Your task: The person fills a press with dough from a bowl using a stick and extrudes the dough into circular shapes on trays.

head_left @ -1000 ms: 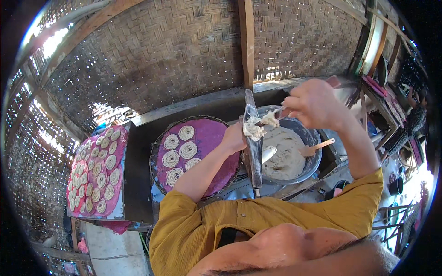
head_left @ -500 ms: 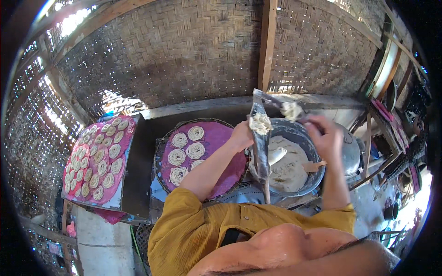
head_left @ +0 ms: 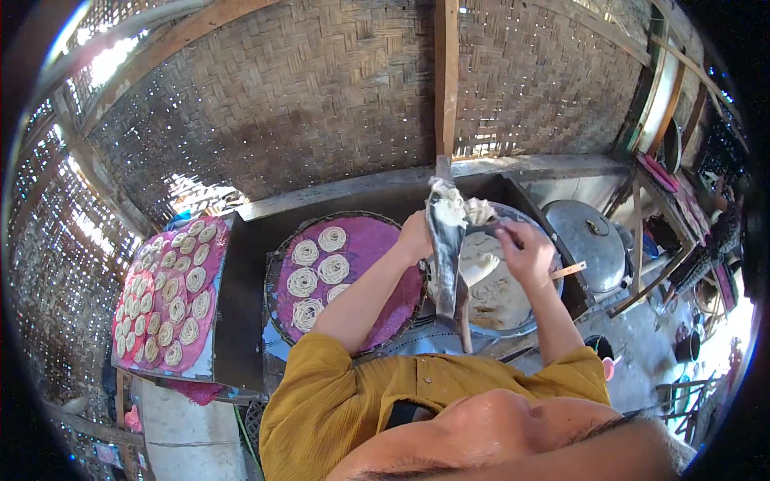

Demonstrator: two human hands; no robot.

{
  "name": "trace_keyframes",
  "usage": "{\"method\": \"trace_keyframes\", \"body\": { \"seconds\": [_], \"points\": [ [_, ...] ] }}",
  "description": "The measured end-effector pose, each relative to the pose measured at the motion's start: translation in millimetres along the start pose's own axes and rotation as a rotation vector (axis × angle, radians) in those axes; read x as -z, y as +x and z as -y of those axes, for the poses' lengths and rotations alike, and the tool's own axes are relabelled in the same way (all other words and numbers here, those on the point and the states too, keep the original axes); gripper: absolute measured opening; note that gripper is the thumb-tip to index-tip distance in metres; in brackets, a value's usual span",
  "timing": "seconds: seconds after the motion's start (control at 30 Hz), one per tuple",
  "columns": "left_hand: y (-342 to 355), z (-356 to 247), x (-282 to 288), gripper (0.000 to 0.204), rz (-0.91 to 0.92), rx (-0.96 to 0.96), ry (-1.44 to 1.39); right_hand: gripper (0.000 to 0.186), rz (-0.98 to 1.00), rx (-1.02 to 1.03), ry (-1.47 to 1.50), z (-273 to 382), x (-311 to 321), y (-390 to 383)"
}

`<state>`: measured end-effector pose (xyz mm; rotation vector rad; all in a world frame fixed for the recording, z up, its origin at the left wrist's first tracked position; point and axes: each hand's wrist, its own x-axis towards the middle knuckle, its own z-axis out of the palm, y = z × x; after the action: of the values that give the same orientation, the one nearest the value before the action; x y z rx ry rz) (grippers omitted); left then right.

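Note:
My left hand (head_left: 415,239) is wrapped round a long, dark, trough-shaped press (head_left: 446,260), tilted above a basin. A lump of pale dough (head_left: 447,207) fills its upper opening. In my right hand (head_left: 525,250) is a dark-bladed scoop (head_left: 481,229), carrying more dough (head_left: 480,211) against the press's side. A flat wooden handle (head_left: 569,271) sticks out past that hand; whether it belongs to the scoop I cannot tell. Below, the round grey basin (head_left: 549,309) holds pale dough or flour (head_left: 501,301), partly hidden by the press and my hand.
Left of the basin, a round tray (head_left: 385,240) with purple cloth bears several coiled dough rounds (head_left: 333,268). A slanted board with pink cloth (head_left: 204,248) holds many more farther left. A lidded metal pot (head_left: 589,244) stands at right. A woven wall (head_left: 305,104) rises behind.
My right hand has moved left and slightly down, bringing the scoop's dough from beside the press to its opening. The dough on the press looks larger. My left hand keeps its hold.

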<state>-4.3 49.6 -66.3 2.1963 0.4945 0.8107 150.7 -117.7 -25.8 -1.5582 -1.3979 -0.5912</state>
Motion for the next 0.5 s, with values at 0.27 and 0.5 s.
{"method": "trace_keyframes", "body": {
  "seconds": [0.27, 0.5],
  "points": [
    [8.9, 4.7, 24.5, 0.036, -0.181, 0.427, -1.117, 0.017, 0.434, -0.26, 0.647, 11.9, 36.3, -31.2],
    [-11.4, 1.5, 68.3, 0.031, 0.182, -0.305, -1.575, 0.015, 0.25, -0.508, 0.674, -31.2, 30.0, -13.3]
  ]
}}
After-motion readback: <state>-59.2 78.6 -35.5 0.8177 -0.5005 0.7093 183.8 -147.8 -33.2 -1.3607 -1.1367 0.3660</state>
